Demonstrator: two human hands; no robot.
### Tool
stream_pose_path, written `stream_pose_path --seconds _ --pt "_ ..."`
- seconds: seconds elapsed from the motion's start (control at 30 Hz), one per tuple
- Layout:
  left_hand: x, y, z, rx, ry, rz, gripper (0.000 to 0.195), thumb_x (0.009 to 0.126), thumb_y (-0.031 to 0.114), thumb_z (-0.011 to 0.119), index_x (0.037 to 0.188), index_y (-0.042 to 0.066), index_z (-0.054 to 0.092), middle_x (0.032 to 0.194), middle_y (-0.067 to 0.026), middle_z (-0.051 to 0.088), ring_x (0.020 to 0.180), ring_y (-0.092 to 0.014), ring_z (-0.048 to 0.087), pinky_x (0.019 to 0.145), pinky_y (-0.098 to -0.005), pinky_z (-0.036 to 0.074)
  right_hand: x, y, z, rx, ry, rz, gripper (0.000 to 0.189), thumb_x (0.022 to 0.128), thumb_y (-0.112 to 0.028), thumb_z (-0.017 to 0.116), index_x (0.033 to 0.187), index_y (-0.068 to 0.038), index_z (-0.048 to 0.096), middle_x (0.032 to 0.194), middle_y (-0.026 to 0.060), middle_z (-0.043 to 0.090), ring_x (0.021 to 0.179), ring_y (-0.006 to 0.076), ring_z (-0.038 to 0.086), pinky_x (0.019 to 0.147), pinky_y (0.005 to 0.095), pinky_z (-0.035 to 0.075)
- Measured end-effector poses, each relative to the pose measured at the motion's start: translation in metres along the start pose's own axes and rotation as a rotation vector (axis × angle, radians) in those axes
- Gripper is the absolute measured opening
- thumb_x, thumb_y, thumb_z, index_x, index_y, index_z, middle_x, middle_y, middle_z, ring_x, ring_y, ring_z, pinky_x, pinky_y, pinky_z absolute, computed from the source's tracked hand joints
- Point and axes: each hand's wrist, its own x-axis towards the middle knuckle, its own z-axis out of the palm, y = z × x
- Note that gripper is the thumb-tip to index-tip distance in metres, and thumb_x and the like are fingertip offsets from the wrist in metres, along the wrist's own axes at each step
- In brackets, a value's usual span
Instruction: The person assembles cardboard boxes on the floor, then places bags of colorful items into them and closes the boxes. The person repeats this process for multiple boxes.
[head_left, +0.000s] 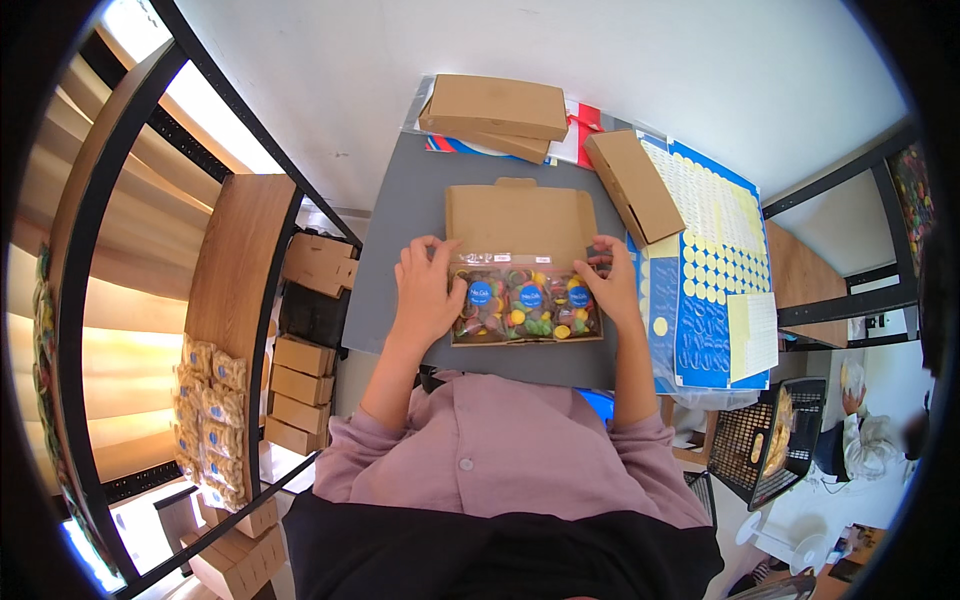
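An open cardboard box (521, 217) lies before me, its lid tipped back away from me. Inside sit three clear plastic bags of colourful candies (517, 319), each with a round blue sticker bearing writing. Small white labels show along the bags' top edges. My left hand (426, 289) is at the box's left side, thumb by the left bag and fingers near the lid's lower corner. At the right side, my right hand (611, 279) has its thumb over the wall by the right bag, with its other fingers curled near the lid's fold. Both hands grip the box's sides.
Closed cardboard boxes (495, 101) are stacked at the table's far edge, and another box (634, 184) lies right of the lid. Sticker sheets (701, 315) cover the table's right side. Shelving with bagged snacks (217, 412) stands left. Beyond a black crate (765, 442), another person's hand (853, 401) holds a bag.
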Motion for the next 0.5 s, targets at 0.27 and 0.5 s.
stream_pose_path --seconds 0.27,0.5 --pt "0.003 -0.003 0.01 0.096 0.014 0.052 0.029 0.075 0.013 0.059 0.103 0.006 0.062 0.128 -0.017 0.041 0.119 -0.037 0.035 0.097 -0.0479 0.032 0.003 0.005 0.0 -0.01 0.032 -0.015 0.073 0.07 -0.012 0.08 0.132 0.0 0.045 0.109 0.0138 0.053 0.086 0.0191 0.06 0.065 0.0281 0.051" --pt "-0.012 -0.004 0.016 -0.213 0.071 -0.086 0.017 0.08 0.008 0.061 0.096 0.004 0.062 0.122 -0.0192 0.05 0.107 -0.036 0.051 0.091 -0.0419 0.042 -0.002 0.002 0.011 -0.065 0.085 -0.046 0.057 0.075 -0.014 0.074 0.126 0.0 0.052 0.109 0.0122 0.057 0.084 0.0185 0.058 0.067 0.0289 0.048"
